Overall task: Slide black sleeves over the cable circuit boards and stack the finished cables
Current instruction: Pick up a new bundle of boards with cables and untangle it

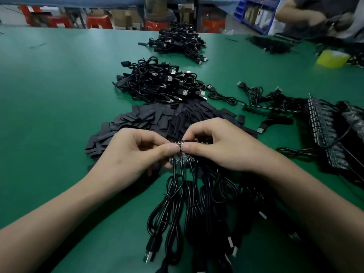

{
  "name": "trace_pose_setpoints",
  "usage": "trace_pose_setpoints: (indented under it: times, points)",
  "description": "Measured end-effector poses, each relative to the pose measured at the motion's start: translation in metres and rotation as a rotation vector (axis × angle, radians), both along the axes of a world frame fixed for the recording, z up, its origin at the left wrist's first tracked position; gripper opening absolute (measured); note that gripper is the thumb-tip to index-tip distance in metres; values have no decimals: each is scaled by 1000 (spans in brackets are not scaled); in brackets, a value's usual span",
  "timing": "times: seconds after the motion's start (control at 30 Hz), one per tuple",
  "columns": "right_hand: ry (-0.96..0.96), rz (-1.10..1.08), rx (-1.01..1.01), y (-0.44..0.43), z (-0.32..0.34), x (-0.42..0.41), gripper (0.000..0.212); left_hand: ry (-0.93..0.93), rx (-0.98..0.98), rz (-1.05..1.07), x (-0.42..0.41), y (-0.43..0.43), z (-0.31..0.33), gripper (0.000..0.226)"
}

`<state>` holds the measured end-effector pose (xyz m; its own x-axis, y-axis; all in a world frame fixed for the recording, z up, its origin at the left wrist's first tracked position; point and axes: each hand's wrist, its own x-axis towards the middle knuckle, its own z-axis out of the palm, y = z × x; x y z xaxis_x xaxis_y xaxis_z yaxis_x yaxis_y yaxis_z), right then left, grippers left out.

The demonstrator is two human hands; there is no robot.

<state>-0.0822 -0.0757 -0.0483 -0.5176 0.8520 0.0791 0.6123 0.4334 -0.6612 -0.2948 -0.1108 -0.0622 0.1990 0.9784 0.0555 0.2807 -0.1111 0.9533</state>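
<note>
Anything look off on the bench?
Nothing damaged or spilled. Minor strays: one sleeve sits right of the sleeve pile, and one cable lies loose right of the finished stack. The left hand and right hand pinch the boards.

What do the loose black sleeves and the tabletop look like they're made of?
Black sleeves: likely thin matte plastic tubing; they lie flat and dull. Tabletop: seemingly a green rubbery mat, showing soft diffuse sheen.

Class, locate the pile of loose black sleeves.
Head view, centre: black sleeves lie just beyond the left hand and right hand, before the cable heap.
</note>
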Motion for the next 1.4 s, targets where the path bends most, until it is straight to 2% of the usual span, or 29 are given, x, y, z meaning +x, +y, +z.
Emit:
trace_pose_setpoints:
  times: [0.17,0.47,0.67,0.73,0.83,0.9,1.07,1.13,1.2,1.27,1.33,1.4]
  points:
    - [63,-3,3,-2,0,1,10,-60,-13,-44,2,-1,4,6]
    - [196,105,-106,-1,-1,2,9,-176,-105,-137,0,-1,6,10]
    - [308,196,-200,-2,1,3,7,-322,-191,-147,2,-3,5,9]
    - [286,191,-218,-1,5,5,8,-363,-193,-141,1,-2,8,9]
    - [140,123,-199,2,9,12,8,-391,-141,-50,-7,2,13,13]
    - [77,48,-115,0,9,13,7,-385,-95,30,-12,5,15,17]
    - [189,-11,8,-17,8,-17,17,-360,48,58,-11,8,6,17]
    - [202,-16,-11,-22,4,-29,19,-359,89,26,-9,7,4,14]
    - [301,-24,-55,-24,4,-34,20,-351,116,15,-11,7,4,17]
    - [506,-13,-157,-24,9,-31,22,-154,223,73,-17,11,6,30]
    - [764,-41,-272,-22,19,-23,22,270,357,93,-26,17,6,38]
    - [969,-74,-287,-17,32,-10,23,671,370,18,-29,18,8,46]
